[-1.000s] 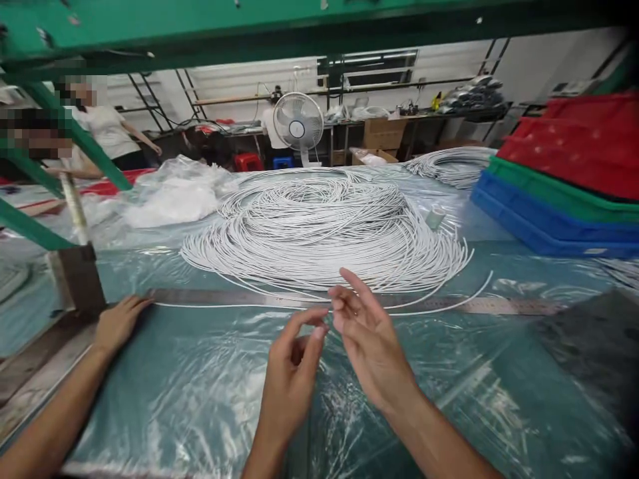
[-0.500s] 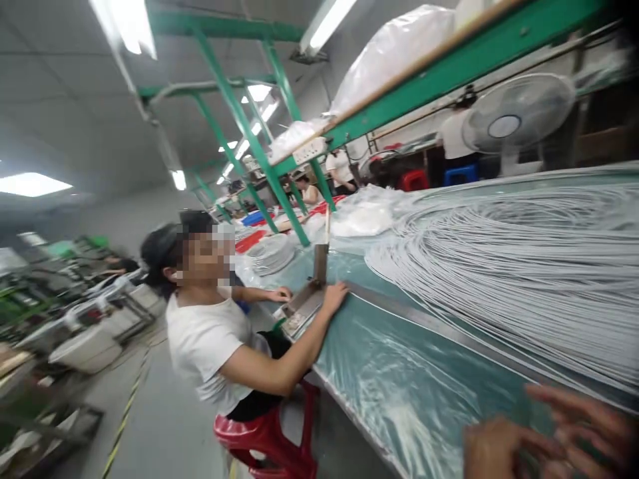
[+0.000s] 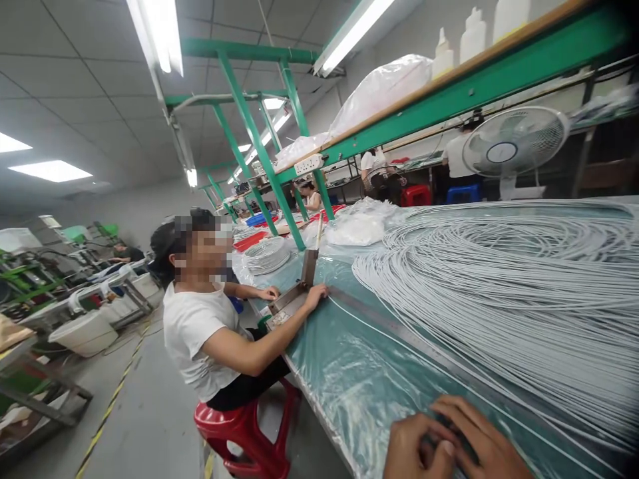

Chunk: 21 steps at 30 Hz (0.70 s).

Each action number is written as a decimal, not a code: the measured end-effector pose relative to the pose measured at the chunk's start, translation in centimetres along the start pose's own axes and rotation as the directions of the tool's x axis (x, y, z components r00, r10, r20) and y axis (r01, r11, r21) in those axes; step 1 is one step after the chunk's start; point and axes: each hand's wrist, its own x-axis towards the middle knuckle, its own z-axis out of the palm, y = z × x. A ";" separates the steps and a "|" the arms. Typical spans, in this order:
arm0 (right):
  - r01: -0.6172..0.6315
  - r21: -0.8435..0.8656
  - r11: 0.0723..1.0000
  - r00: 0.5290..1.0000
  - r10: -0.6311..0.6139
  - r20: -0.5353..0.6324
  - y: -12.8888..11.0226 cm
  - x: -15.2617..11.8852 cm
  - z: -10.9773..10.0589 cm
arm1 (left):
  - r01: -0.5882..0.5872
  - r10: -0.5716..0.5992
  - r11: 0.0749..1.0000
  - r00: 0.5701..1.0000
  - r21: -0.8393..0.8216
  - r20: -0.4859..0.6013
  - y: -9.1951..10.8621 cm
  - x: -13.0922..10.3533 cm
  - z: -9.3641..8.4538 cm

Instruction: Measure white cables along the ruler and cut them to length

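Floor: a yellow line [image 3: 107, 412] runs along the grey floor at far left, beside low racks and white tubs [image 3: 84, 332].
Co-worker: a person in a white T-shirt [image 3: 197, 336] sits on a red stool [image 3: 239, 426] at the bench edge; the co-worker's hand [image 3: 315, 296] rests on the end of the steel ruler [image 3: 399, 336], just beside an upright metal stop [image 3: 308, 267].
Bench: a green table [image 3: 359, 386] under clear plastic sheeting, with green frame posts [image 3: 259, 150] rising behind it.
Left hand [image 3: 417, 449]: at the bottom edge, fingers curled, pressed against the right hand; whether it pinches anything, I cannot tell.
Right hand [image 3: 479, 442]: fingers bent over the left hand, lying on the sheeting by a single white wire [image 3: 399, 349]; its hold is hidden.
Wire coil [image 3: 499, 293]: a broad heap of white wire spread over the table, just beyond the ruler and near both hands.
Fan [image 3: 514, 143]: a white desk fan stands behind the coil, at right.
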 end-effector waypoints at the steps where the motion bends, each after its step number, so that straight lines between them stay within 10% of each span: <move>1: 0.029 -0.032 0.999 0.999 -0.030 -0.021 -0.8 0.4 -0.4 | -0.028 0.028 1.000 1.000 0.003 0.000 0.2 0.0 -0.1; 10: -0.060 -0.466 0.883 0.998 0.058 -0.020 -1.8 1.5 -5.5 | 0.037 -0.037 0.999 0.999 -0.021 0.001 0.7 0.2 -1.4; 21: -0.352 -0.666 0.658 0.929 0.330 -0.165 3.7 -2.0 -20.6 | -0.003 0.002 0.996 1.000 -0.085 -0.014 0.3 0.1 -0.8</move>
